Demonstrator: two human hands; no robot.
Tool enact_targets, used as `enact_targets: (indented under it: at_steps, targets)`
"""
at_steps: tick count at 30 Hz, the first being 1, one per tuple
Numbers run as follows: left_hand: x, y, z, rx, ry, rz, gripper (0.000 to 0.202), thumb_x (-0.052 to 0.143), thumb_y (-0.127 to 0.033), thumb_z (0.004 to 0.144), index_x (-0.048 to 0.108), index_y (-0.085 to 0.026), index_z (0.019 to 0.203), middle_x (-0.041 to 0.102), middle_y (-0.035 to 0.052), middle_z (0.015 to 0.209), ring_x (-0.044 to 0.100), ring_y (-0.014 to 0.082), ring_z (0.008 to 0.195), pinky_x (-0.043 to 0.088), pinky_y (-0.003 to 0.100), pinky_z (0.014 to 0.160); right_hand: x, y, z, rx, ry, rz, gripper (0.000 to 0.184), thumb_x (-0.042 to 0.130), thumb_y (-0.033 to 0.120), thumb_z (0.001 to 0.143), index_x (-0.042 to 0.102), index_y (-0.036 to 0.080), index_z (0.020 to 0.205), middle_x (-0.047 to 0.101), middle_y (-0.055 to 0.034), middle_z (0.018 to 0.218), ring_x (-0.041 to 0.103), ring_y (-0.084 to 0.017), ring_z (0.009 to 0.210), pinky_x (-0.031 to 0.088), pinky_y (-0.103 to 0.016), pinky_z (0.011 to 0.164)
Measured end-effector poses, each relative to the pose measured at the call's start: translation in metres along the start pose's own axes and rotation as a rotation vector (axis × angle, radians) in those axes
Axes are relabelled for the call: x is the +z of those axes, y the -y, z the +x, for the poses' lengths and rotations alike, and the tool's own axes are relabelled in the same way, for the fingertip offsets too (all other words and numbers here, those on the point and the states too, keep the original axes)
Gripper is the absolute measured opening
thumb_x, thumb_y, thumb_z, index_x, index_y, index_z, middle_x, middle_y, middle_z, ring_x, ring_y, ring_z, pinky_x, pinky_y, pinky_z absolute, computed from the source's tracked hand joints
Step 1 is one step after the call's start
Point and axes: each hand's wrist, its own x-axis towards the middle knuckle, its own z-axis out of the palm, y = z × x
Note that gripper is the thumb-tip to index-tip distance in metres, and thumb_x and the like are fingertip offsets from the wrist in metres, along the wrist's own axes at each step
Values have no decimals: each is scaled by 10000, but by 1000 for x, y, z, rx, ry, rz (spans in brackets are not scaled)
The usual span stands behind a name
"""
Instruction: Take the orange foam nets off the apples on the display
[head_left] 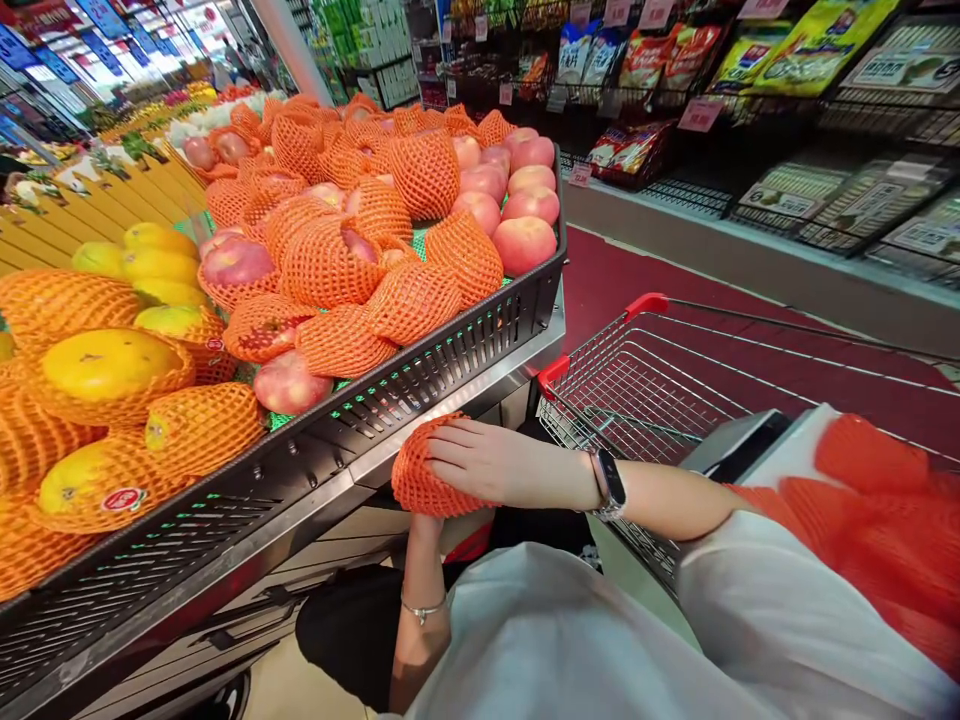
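Observation:
An orange foam fruit net (pixel 442 475), rounded and bulging, is held low in front of my body, beside the front edge of the fruit display. My right hand (pixel 480 462), with a dark watch on its wrist, lies over the top and right side of the net, its fingers curved around it. From below, my left hand (pixel 426 528) meets the net's underside, and the net rests on it; its fingers are hidden. Whatever fills the net is covered. Pinkish-red fruits (pixel 292 382), many in the same nets, are heaped in the black display tray (pixel 420 375) just above.
Yellow fruits in orange nets (pixel 202 425) fill the tray's left part. A wire shopping cart (pixel 652 375) with red corners stands to the right, a blurred red-and-white item (pixel 862 480) at its near end. Shelves with packaged goods (pixel 645 65) line the far side.

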Motion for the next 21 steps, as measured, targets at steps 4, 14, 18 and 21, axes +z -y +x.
enact_targets:
  at_steps: [4,14,18,21]
  targets:
    - [12,1,-12,120,12,-132,371,302,-248,992,563,-249,1257,320,-43,1536,182,173,1463,314,254,1110,3,-3,1,19,2,25,257,362,154,989,570,58,1106,575,-134,1201,491,-229,1164,400,-389,1059]
    - [-5,6,8,261,123,-120,777,423,-849,721,674,-205,1075,556,86,1306,349,285,1386,425,356,1052,17,-1,-2,101,2,-74,222,394,120,956,547,15,1078,603,-158,1048,565,-227,1007,467,-370,962]
    - [-3,11,10,307,138,1,969,507,-955,461,682,-193,1034,584,117,1226,424,340,1307,505,361,929,21,-3,-1,120,-32,-133,217,396,112,950,555,28,1072,613,-132,1017,570,-227,965,476,-367,918]
    - [-7,9,10,292,154,52,1015,482,-974,430,675,-191,1048,593,131,1192,489,362,1230,527,383,868,19,-4,1,84,-63,-159,172,426,112,944,569,55,1020,614,-118,999,567,-215,946,469,-353,909]
